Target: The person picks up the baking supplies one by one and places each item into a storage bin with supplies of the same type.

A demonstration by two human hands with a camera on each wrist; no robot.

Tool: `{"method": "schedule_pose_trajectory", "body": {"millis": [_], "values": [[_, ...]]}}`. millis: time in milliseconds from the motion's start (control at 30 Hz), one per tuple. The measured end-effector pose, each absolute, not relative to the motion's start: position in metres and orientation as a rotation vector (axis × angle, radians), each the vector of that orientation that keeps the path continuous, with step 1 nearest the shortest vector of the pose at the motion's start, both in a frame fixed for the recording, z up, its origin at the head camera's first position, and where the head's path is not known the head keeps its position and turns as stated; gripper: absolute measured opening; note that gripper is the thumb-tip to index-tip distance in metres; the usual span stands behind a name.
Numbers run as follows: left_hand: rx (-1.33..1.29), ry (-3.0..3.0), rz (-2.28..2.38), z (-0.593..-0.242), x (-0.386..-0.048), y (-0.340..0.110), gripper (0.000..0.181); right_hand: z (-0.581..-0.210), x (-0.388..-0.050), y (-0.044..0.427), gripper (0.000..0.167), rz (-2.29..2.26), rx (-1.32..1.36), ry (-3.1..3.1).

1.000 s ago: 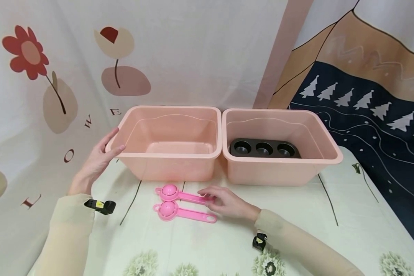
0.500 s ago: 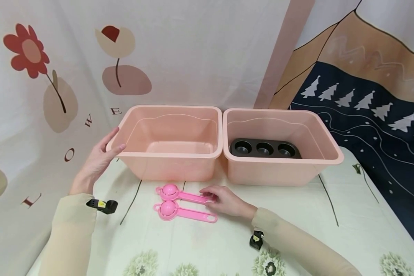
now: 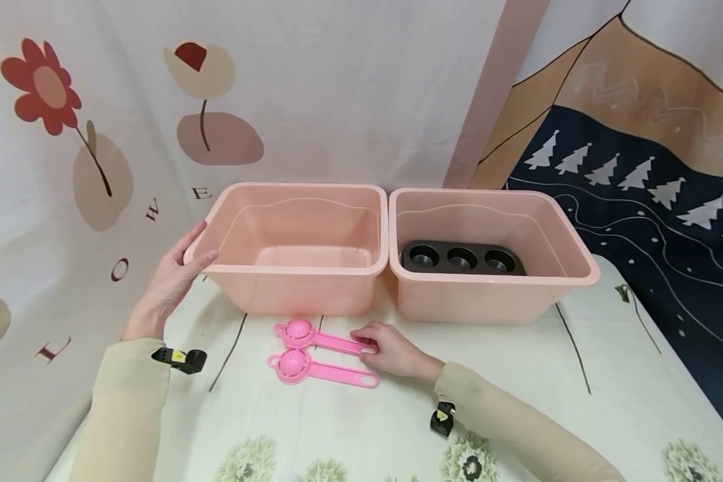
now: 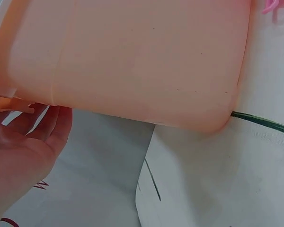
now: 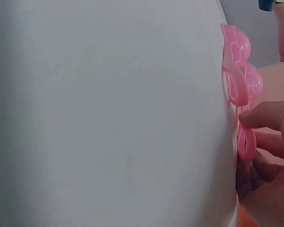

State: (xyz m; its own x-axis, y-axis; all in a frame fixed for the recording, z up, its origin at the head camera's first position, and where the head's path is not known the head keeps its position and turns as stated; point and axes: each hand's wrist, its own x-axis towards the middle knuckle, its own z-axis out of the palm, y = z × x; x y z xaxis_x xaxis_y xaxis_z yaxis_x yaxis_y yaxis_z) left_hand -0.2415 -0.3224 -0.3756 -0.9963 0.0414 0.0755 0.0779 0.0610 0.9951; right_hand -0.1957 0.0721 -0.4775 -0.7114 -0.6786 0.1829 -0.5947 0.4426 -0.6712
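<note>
Two pink egg separators lie side by side on the table in the head view, bowls to the left and handles to the right. My right hand pinches the handle end of the rear egg separator; in the right wrist view the thumb presses one face of that handle and fingers are behind it. The front egg separator lies untouched just nearer to me. My left hand grips the left front corner of the left pink tub, thumb over the rim and fingers along its outer side.
The right pink tub stands beside the left one, rims close together. Inside it, a black muffin tin shows several round cups. A printed cloth hangs behind the tubs, and a flowered cloth covers the table.
My right hand has moved slightly and its fingers have settled around the rear egg separator's handle, which has shifted a little to the right. My left hand stays on the tub.
</note>
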Motion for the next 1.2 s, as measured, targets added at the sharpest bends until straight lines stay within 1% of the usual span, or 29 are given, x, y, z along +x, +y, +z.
{"method": "schedule_pose_trajectory", "body": {"millis": [300,567,900,1200], "values": [[-0.108,-2.246,-2.172,-0.374,-0.240,-0.321,0.071,-0.479,-0.191,0.072,0.035,-1.294,-0.977,2.480],[-0.106,-2.250,-2.179,-0.375,-0.241,-0.321,0.071,-0.476,-0.189,0.068,0.029,-1.404,-0.853,2.343],[-0.122,-2.207,-2.209,-0.377,-0.241,-0.322,0.071,-0.469,-0.186,0.067,0.029,-1.619,-0.775,2.318],[-0.128,-2.190,-2.208,-0.377,-0.241,-0.320,0.070,-0.464,-0.185,0.068,0.027,-1.684,-0.768,2.348]]}}
